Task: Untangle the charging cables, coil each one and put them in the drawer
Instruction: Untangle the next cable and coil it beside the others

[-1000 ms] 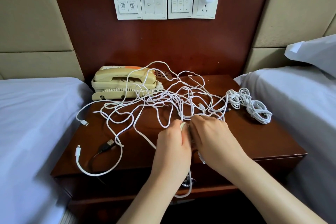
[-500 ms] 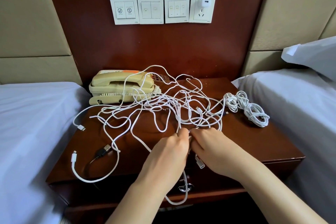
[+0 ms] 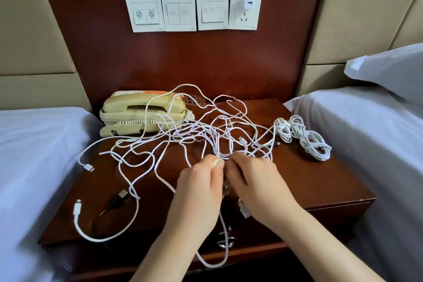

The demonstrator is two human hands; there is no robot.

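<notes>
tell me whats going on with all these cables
A person is working at a tangle of white cables spread over the nightstand. The left hand and the right hand both pinch strands at its near edge. Coiled bundles lie off to the right. The drawer below looks shut, with one loop hanging over its front.
</notes>
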